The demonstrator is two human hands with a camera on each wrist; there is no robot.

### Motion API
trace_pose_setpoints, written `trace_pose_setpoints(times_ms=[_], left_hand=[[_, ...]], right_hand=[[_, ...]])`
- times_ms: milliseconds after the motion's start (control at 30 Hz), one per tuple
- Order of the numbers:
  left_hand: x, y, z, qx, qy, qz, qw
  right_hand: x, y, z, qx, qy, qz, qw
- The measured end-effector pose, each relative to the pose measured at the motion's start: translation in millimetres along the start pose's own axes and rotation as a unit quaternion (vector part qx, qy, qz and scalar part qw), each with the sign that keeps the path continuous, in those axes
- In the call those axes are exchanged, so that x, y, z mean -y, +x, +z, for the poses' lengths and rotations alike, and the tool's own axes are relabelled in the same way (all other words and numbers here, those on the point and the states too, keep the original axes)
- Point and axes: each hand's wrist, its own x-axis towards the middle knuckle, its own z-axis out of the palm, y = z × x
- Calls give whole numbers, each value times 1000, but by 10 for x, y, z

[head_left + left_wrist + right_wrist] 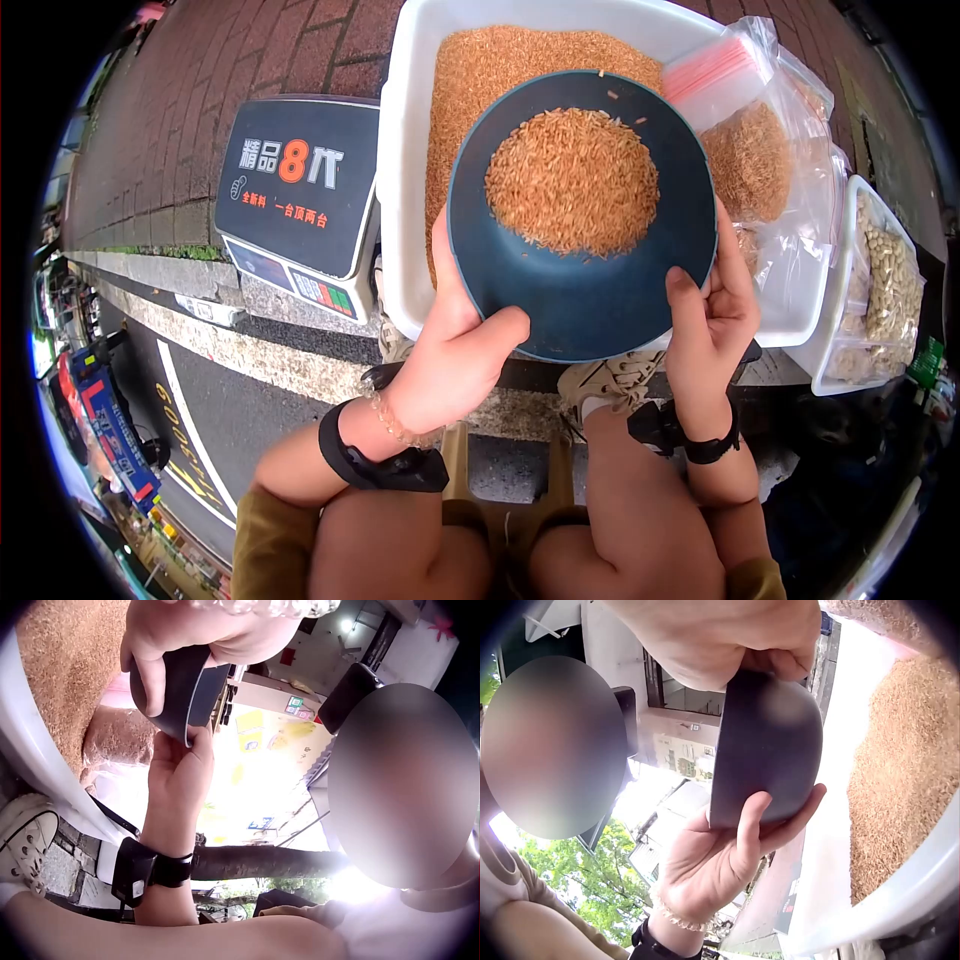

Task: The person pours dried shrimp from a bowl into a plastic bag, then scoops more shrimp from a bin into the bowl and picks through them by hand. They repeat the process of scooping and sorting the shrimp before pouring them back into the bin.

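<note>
A dark blue bowl (590, 310) with a mound of reddish-brown rice (572, 180) in it is held over a white tub (405, 200). My left hand (465, 345) grips the bowl's left side, thumb at the rim and fingers beneath. On the opposite side my right hand (712, 320) holds it, thumb over the rim and the other fingers curled behind. The right wrist view shows the bowl's outside (769, 750) between both hands, with left fingers spread under its wall. More loose rice (530, 45) fills much of the tub.
A digital scale (300, 190) stands left of the tub. Plastic bags (720, 75) and a bag of brown grain (750, 165) lie in the tub's right side. Farther right, a smaller white bin (835, 350) contains bagged pale pieces (888, 280). A shoe (610, 380) is just below the bowl.
</note>
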Motion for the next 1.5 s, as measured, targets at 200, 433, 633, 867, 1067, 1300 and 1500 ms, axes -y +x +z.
trace_pose_setpoints(times_ms=[200,433,633,867,1067,1300,1500], left_hand=[[-33,-47,10,1,-22,13,1000],[-72,-73,26,6,-48,14,999],[-80,-107,-19,31,-62,17,997],[-203,-92,28,52,-24,17,998],[-165,-115,24,50,2,10,999],[-116,-127,10,29,25,57,998],[-110,-141,26,22,24,65,997]], right_hand=[[64,7,-42,-8,16,-3,1000],[103,2,-39,-3,65,14,998],[84,-9,-46,-12,139,21,990],[51,-9,-18,-44,198,83,976],[6,-25,-55,-42,209,84,973],[-9,-38,-38,-54,198,57,977],[21,-14,-13,-86,188,59,977]])
